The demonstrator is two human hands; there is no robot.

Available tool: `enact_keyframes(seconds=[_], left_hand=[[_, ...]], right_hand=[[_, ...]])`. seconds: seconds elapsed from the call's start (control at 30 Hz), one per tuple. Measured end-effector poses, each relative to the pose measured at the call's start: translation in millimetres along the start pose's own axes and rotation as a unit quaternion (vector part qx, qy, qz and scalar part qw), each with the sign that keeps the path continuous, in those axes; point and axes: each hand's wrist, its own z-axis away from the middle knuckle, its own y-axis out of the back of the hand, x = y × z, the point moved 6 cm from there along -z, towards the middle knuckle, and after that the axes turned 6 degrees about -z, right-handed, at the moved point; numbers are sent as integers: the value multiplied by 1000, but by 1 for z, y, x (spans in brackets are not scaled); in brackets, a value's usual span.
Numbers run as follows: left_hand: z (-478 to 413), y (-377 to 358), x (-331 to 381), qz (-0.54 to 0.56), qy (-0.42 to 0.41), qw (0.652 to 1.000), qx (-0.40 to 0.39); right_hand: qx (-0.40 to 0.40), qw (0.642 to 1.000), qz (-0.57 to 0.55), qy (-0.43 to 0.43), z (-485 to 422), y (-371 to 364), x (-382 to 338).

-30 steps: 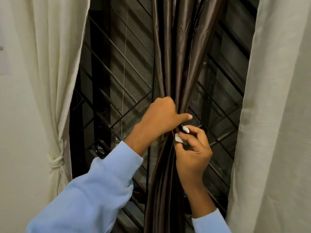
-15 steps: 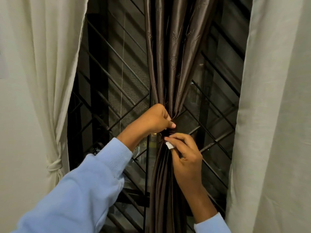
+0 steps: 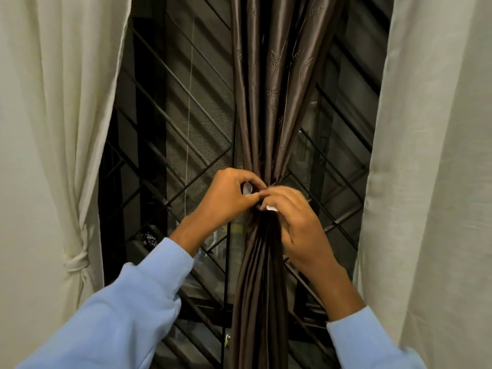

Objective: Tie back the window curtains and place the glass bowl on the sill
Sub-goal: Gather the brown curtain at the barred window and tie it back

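Observation:
A brown satin curtain (image 3: 266,89) hangs in the middle of the window, gathered into a tight bundle at mid height. My left hand (image 3: 229,198) and my right hand (image 3: 298,230) meet at that gathered point, each pinching a white-tipped end of a tie-back strap (image 3: 271,208) wound round the bundle. A second white tip (image 3: 247,188) shows inside my left fingers. The cream curtain on the left (image 3: 66,129) is held back by a knotted cream tie (image 3: 76,262). The cream curtain on the right (image 3: 426,155) hangs loose. No glass bowl or sill is in view.
Behind the curtains a dark metal window grille (image 3: 173,145) with diagonal bars covers the dark panes. A thin pale cord (image 3: 189,115) hangs down in front of the grille. A pale wall (image 3: 16,262) lies at far left.
My left hand has come round to the front of the bundle and now touches my right hand. Both hands have closed together over the strap ends.

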Motion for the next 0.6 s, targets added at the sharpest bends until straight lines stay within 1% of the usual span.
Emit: enact_keyframes(seconds=[0.1, 0.2, 0.27, 0.33, 0.4, 0.53, 0.6], left_hand=[[3, -5, 5, 30, -29, 999, -9], [5, -5, 4, 30, -35, 999, 0], [9, -5, 5, 27, -44, 999, 10], [13, -4, 7, 26, -49, 998, 31], [18, -3, 5, 25, -46, 997, 56], [28, 4, 1, 5, -41, 991, 129], [30, 8, 1, -9, -47, 989, 140]], right_hand=[[-2, 1000, -29, 0, -15, 7, -2], [4, 1000, -7, -11, -26, 11, 1], [27, 999, -6, -27, -32, 13, 3], [52, 998, -15, -41, -38, 15, 1], [61, 997, -10, -42, -42, 14, -2], [62, 997, 32, -36, -45, 10, -2], [49, 996, 55, -52, -47, 9, 0]])
